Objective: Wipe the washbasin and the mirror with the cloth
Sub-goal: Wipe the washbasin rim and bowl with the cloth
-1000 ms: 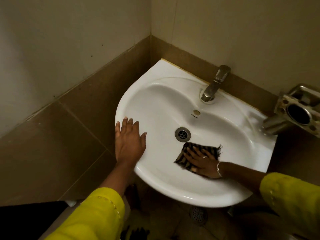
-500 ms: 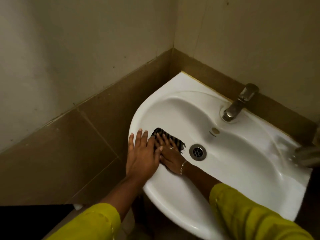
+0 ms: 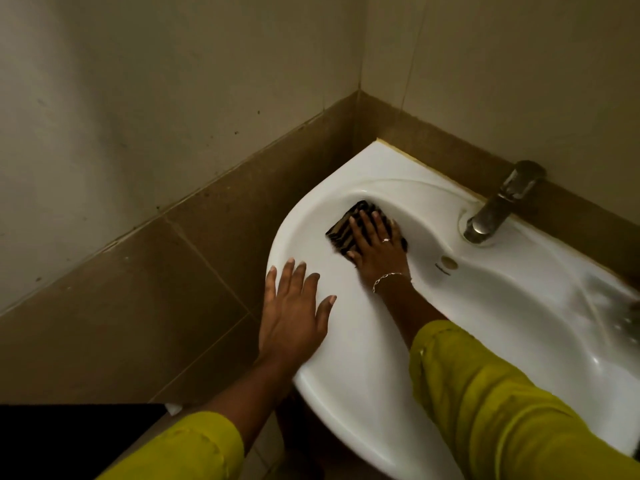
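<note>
The white washbasin [image 3: 398, 168] is fixed in the corner of the tiled walls. A dark striped cloth [image 3: 343, 225] lies against the basin's inner far-left slope. My right hand [image 3: 375, 247] presses flat on the cloth with straight fingers; it wears a ring and a bracelet. My left hand [image 3: 294, 313] rests flat, fingers spread, on the basin's left rim. The drain is hidden behind my right arm. No mirror is in view.
A metal tap [image 3: 498, 206] stands at the basin's back rim, with an overflow hole [image 3: 449, 262] below it. A blurred metal fixture [image 3: 620, 306] sits at the right edge. Brown tiles [image 3: 156, 299] line the lower walls.
My right hand has slid the cloth from the front of the bowl, past the drain, up to the far-left slope. My left hand has stayed on the rim. The view has shifted left.
</note>
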Available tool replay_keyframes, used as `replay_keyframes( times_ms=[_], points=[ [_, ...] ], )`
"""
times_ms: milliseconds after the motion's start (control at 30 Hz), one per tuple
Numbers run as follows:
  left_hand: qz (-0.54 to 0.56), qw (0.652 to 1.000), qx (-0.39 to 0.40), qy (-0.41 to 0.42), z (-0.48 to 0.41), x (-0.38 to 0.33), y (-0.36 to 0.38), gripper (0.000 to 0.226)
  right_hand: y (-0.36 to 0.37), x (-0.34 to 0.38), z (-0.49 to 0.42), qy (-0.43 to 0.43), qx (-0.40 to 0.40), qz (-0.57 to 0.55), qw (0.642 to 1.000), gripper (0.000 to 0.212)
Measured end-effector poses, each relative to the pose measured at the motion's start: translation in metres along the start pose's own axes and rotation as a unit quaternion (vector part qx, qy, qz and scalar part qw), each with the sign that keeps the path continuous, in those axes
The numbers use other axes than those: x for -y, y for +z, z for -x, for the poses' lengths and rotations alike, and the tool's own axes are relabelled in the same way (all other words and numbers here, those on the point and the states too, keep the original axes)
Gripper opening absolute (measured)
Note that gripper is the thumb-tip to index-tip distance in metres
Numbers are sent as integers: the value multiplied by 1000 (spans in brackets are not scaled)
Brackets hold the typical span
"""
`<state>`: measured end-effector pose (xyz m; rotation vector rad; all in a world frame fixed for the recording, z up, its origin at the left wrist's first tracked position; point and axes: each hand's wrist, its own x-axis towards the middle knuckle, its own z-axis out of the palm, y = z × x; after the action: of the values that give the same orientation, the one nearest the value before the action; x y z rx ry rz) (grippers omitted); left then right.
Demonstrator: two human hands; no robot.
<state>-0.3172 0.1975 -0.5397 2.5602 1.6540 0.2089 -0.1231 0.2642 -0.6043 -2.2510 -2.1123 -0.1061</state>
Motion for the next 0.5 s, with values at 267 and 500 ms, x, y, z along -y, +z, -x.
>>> replay_keyframes(
  times_ms=[267,500],
  points=[
    [-1,1000,3,-3,1,-1,-2,54,13,43,53,199,150,-155,956,71],
    [4,1000,5,-1,0,0,-1,57,-13,40,106,65,300,-203,930,79]
  ],
)
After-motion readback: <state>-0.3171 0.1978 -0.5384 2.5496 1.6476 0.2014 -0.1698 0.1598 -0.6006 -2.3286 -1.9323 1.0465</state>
